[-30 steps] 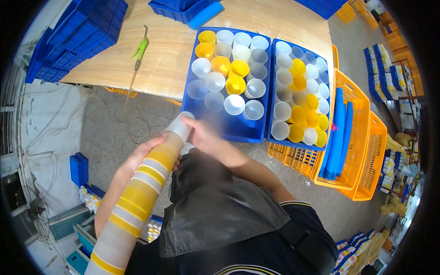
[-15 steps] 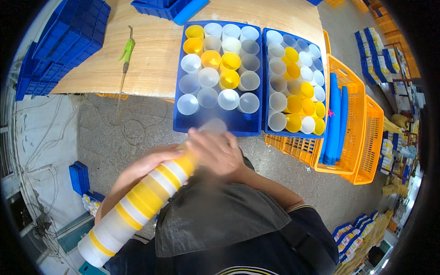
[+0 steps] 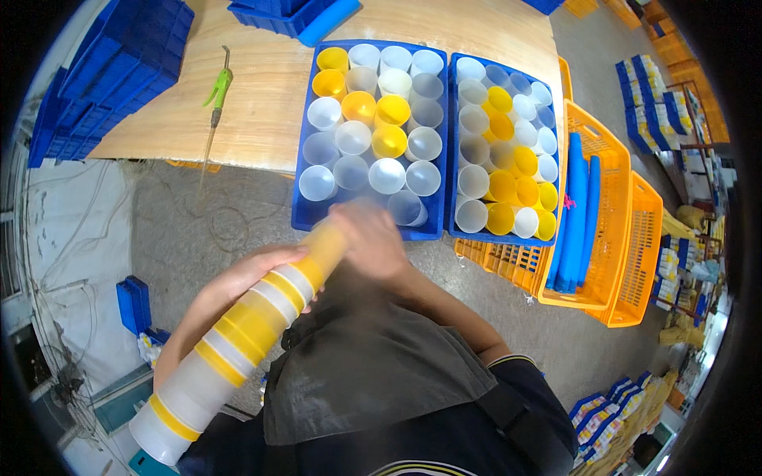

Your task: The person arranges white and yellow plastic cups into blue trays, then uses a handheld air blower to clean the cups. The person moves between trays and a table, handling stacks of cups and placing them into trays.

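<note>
A long stack of nested plastic cups [image 3: 218, 349], yellow, white and frosted, slants from my lower left toward the middle. My left hand [image 3: 258, 268] is wrapped round its upper part. At the stack's upper end is a yellow cup [image 3: 324, 247], with my right hand [image 3: 371, 238] closed over its far end; motion blurs those fingers. Just beyond stands a blue crate [image 3: 305, 208] holding rows of yellow, white and frosted cups. A frosted cup [image 3: 406, 208] leans in its nearest row. To the right, a second blue crate [image 3: 453, 151] holds similar cups.
A green air gun [image 3: 221, 87] with a hose lies on the wooden table [image 3: 262, 95]. Stacked blue crates [image 3: 119, 71] stand at the left. Orange baskets [image 3: 611, 238] holding blue rolls [image 3: 573, 230] stand right of the table. A small blue crate [image 3: 133, 305] sits low at the left.
The frosted cup near my right hand now stands in the crate's nearest row. My right hand has come back to the stack's end, where the yellow cup reaches further out.
</note>
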`<state>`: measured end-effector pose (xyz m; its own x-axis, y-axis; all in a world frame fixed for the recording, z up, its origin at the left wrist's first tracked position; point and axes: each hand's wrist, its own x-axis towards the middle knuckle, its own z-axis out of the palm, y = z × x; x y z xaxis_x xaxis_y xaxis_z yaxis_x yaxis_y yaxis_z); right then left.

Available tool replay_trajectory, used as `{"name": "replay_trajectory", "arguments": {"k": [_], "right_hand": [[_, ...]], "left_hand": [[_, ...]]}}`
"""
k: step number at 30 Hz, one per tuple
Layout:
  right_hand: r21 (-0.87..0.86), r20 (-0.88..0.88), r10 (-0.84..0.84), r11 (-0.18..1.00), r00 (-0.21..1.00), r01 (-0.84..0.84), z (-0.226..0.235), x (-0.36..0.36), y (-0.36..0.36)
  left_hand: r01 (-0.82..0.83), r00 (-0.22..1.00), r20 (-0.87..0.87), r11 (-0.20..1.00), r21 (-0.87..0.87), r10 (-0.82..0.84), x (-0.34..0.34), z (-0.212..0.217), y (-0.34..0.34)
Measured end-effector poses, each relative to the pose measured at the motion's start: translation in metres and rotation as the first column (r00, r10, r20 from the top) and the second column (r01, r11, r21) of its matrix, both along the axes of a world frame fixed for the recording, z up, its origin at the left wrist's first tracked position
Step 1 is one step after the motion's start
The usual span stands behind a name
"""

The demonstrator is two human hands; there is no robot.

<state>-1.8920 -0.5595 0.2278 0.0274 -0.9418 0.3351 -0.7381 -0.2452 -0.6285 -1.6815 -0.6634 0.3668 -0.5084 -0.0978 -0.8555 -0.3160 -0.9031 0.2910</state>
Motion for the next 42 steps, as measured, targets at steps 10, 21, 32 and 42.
{"name": "replay_trajectory", "arguments": {"k": [10,21,32,42], "right_hand": [[-0.164,-0.290,0.261,0.934,0.921,-0.317,0.031,0.009,0.002],[0.130,-0.228,-0.075,0.986,0.971,0.106,0.033,0.012,-0.025],[0.110,0.354,-0.133,0.989,0.926,0.100,0.033,0.013,-0.046],[0.340,0.828,-0.058,0.844,0.558,-0.416,0.044,0.021,-0.045]], "left_hand": [[0.102,0.995,0.008,0.980,-0.171,-0.102,0.022,0.030,0.023],[-0.075,0.971,0.197,0.958,-0.275,0.132,0.043,0.030,0.032],[-0.121,0.990,0.027,0.935,-0.334,0.138,0.056,0.040,0.026],[-0.646,0.730,0.006,0.692,-0.323,0.684,0.054,-0.014,-0.068]]}}
